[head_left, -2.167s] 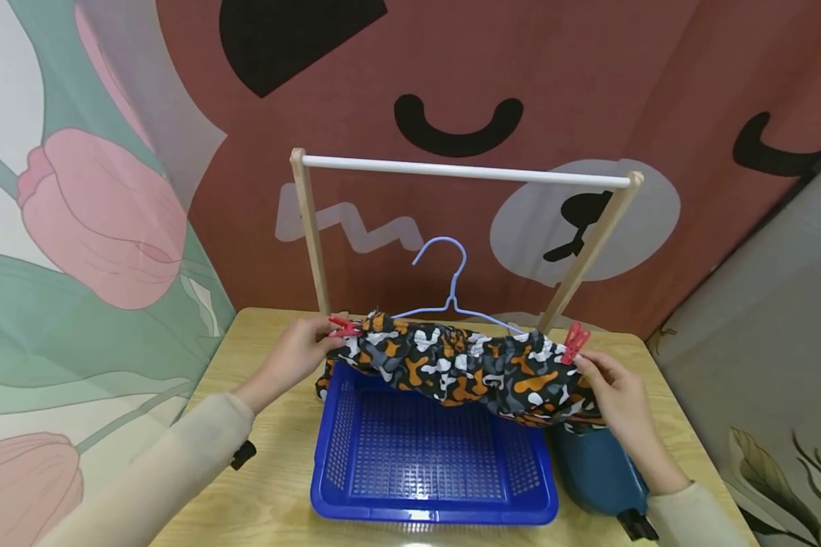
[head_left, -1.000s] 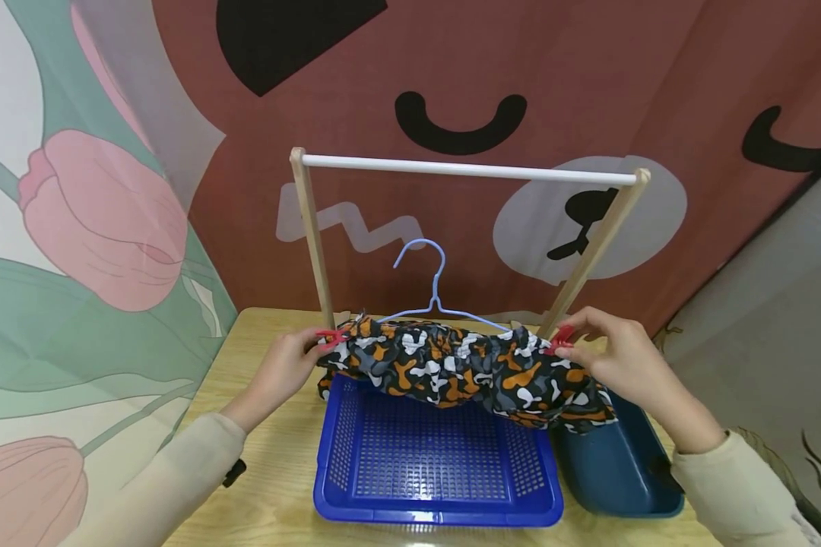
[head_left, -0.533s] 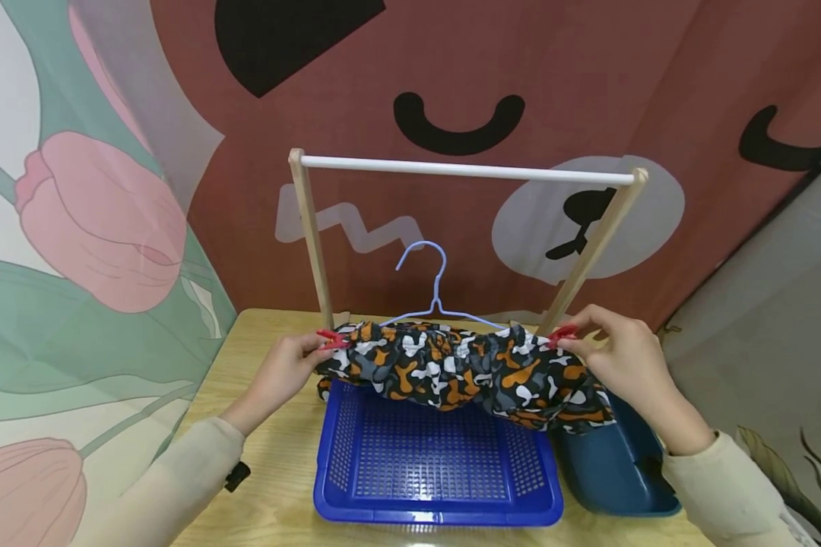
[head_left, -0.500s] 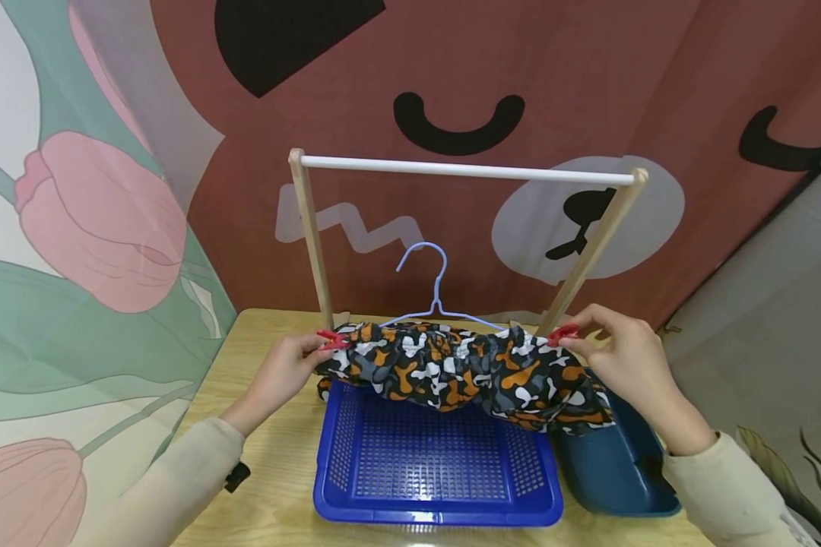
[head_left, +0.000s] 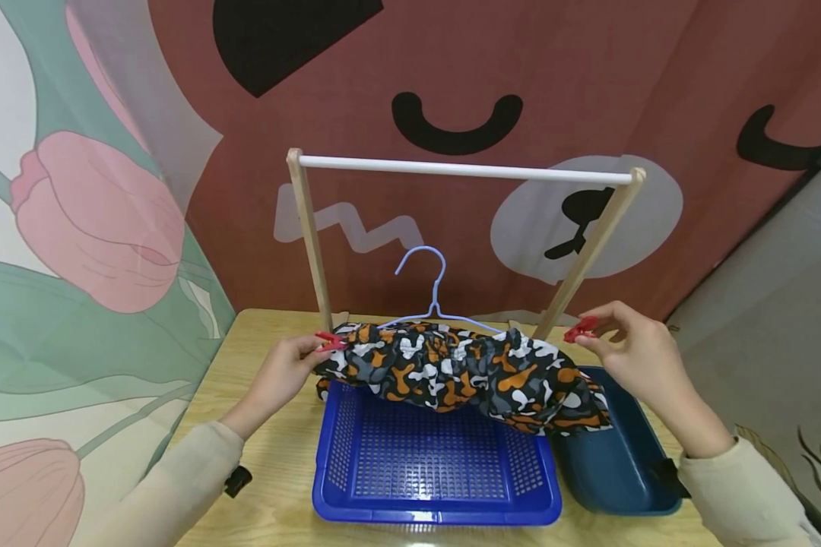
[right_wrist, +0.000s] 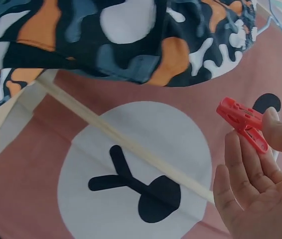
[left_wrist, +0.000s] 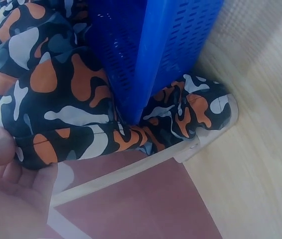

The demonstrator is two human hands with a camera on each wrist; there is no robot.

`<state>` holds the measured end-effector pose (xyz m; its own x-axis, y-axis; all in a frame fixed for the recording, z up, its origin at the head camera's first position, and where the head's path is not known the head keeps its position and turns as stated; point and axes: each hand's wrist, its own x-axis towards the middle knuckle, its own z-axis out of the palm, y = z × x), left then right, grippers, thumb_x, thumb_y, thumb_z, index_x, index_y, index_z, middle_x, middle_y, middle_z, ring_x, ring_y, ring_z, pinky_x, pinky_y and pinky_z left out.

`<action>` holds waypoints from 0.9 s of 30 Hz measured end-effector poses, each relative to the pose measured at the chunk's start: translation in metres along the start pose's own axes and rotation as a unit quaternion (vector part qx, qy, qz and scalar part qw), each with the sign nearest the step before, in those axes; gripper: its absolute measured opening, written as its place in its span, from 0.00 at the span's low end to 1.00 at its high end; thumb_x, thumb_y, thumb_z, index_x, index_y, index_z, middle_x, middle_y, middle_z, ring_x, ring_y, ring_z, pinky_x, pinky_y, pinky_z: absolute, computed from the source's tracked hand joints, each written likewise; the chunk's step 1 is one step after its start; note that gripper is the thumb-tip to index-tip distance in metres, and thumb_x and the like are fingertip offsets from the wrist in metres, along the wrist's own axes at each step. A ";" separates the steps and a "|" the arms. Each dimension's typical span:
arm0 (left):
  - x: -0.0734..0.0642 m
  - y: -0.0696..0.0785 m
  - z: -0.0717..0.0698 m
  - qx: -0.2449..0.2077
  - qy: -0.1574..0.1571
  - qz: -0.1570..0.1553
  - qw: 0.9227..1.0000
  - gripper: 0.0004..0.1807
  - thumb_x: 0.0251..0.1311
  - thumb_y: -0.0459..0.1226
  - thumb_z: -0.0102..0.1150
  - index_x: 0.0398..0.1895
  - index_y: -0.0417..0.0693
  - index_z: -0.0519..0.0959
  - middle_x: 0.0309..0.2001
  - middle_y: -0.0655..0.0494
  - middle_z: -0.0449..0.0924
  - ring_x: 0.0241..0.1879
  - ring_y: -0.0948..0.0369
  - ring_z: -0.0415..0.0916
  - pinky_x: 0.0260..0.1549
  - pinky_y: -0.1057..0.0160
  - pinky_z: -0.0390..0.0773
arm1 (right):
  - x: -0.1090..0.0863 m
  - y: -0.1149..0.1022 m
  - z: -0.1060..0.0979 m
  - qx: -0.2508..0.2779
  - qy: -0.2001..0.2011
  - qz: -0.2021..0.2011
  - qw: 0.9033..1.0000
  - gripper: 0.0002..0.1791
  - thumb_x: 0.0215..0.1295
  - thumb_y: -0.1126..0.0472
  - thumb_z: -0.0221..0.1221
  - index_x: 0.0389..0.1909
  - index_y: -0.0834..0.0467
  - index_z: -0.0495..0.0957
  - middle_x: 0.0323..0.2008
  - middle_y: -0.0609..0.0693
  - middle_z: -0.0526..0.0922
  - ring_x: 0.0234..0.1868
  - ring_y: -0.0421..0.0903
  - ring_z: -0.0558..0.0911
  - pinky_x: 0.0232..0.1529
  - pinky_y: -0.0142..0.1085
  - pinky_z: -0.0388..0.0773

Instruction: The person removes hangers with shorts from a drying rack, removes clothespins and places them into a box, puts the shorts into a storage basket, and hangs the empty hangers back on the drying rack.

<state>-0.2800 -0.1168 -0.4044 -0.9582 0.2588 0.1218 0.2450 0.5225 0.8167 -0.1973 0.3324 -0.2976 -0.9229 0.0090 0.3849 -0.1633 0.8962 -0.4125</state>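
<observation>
Right-hand grip (head_left: 639, 353) was clamped on one red clip (head_left: 581, 329), near but apart from the camouflage-patterned garment (head_left: 438, 365), while the left-hand grip (head_left: 282, 374) pinched another red clip (head_left: 331, 342) at the garment's left end, and this garment lay before the light-blue hanger (head_left: 435, 295), partly over the blue basket (head_left: 438, 516) on the worktop (head_left: 274, 448).

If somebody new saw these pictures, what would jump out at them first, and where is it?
Probably the patterned cloth, bunched across the middle and overlapping the far end of the blue basket. Two bright pegs might come next: the left red peg in the left grip at the cloth's left end, the right red peg in the right grip, apart from the cloth. Behind everything is a big cartoon face.
</observation>
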 end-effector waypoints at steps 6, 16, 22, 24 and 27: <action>-0.002 0.001 -0.001 -0.009 -0.007 -0.011 1.000 0.09 0.70 0.31 0.55 0.45 0.36 0.83 0.25 0.56 0.75 0.22 0.60 0.59 0.22 0.65 0.62 | -0.003 0.014 0.000 0.006 -0.009 0.011 1.000 0.19 0.60 0.65 0.69 0.50 0.65 0.77 0.37 0.63 0.83 0.34 0.59 0.81 0.29 0.35 0.75; -0.001 0.000 0.002 -0.012 0.000 -0.014 1.000 0.09 0.70 0.30 0.56 0.45 0.36 0.83 0.25 0.55 0.75 0.20 0.62 0.56 0.20 0.65 0.60 | -0.010 0.047 -0.007 -0.020 -0.051 0.044 0.997 0.22 0.64 0.60 0.66 0.54 0.68 0.76 0.38 0.63 0.83 0.31 0.57 0.82 0.25 0.39 0.75; -0.003 0.000 0.003 -0.010 0.010 -0.012 1.000 0.09 0.69 0.30 0.56 0.45 0.36 0.84 0.28 0.54 0.78 0.22 0.61 0.60 0.21 0.66 0.63 | -0.015 0.065 -0.009 -0.038 -0.088 0.050 0.994 0.23 0.66 0.62 0.64 0.57 0.69 0.73 0.40 0.67 0.82 0.35 0.62 0.82 0.23 0.38 0.73; -0.003 -0.001 0.003 -0.009 0.013 -0.011 1.000 0.08 0.69 0.30 0.56 0.44 0.35 0.84 0.27 0.54 0.77 0.22 0.61 0.60 0.22 0.66 0.63 | -0.017 0.072 -0.009 -0.047 -0.105 0.059 0.992 0.23 0.66 0.61 0.64 0.58 0.69 0.72 0.41 0.68 0.82 0.35 0.62 0.82 0.23 0.38 0.72; -0.003 0.000 0.003 -0.009 0.017 -0.013 1.000 0.08 0.69 0.30 0.57 0.44 0.35 0.84 0.25 0.55 0.75 0.21 0.62 0.58 0.21 0.65 0.61 | -0.019 0.083 -0.009 -0.059 -0.139 0.073 0.986 0.24 0.67 0.60 0.63 0.58 0.70 0.72 0.39 0.68 0.83 0.35 0.61 0.82 0.23 0.41 0.72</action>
<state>-0.2768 -0.1148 -0.4067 -0.9685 0.2184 0.1196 0.2182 0.5133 0.8300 -0.1903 0.4101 -0.3319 -0.9962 0.0348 0.0798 0.0055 0.9399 -0.3413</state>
